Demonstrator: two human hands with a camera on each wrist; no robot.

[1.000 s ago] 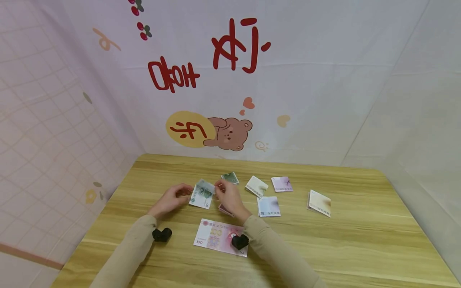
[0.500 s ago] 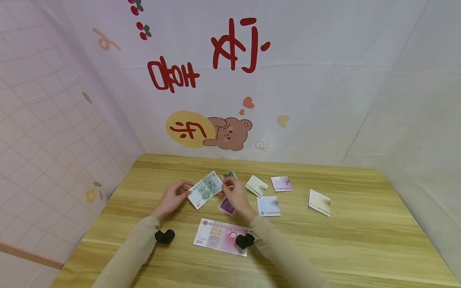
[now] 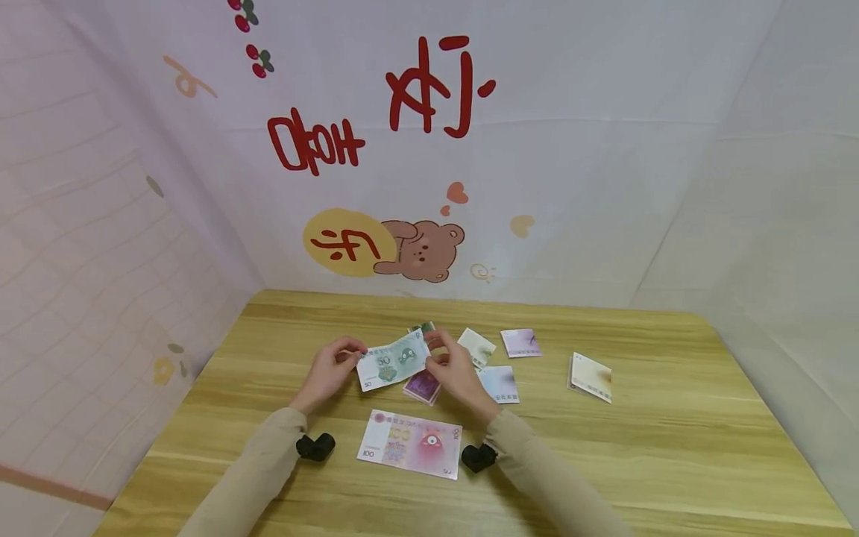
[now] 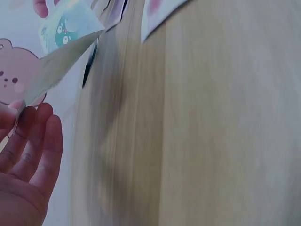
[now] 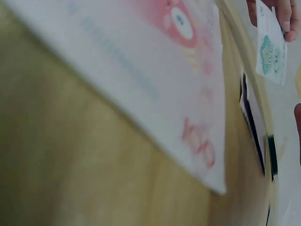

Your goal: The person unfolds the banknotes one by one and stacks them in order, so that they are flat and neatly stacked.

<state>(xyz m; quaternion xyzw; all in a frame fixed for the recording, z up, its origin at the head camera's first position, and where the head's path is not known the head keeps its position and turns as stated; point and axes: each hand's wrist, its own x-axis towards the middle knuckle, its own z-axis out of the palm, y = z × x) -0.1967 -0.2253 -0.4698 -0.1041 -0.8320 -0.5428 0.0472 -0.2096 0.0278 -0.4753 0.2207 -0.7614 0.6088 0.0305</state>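
A green 50 play banknote (image 3: 394, 361) with a cartoon face hangs just above the table, bent along its middle. My left hand (image 3: 333, 371) pinches its left end between thumb and fingertips, as the left wrist view shows with the left hand (image 4: 30, 155) at the near edge. My right hand (image 3: 459, 371) is at the note's right end, thumb and fingers apart; in the right wrist view a gap shows between its finger and the note (image 5: 273, 56). A pink 100 play banknote (image 3: 409, 444) lies flat and unfolded, nearer to me.
Folded play banknotes lie around: purple (image 3: 423, 386) under the green note, green (image 3: 422, 327) behind it, cream (image 3: 477, 346), blue (image 3: 501, 384), lilac (image 3: 521, 343) and beige (image 3: 591, 377) to the right. A printed cloth (image 3: 570, 149) stands behind the wooden table (image 3: 637, 462).
The green banknote has gone from folded to spread out. My right hand has drawn its end to the right, and its fingers have parted. The left hand keeps its pinch.
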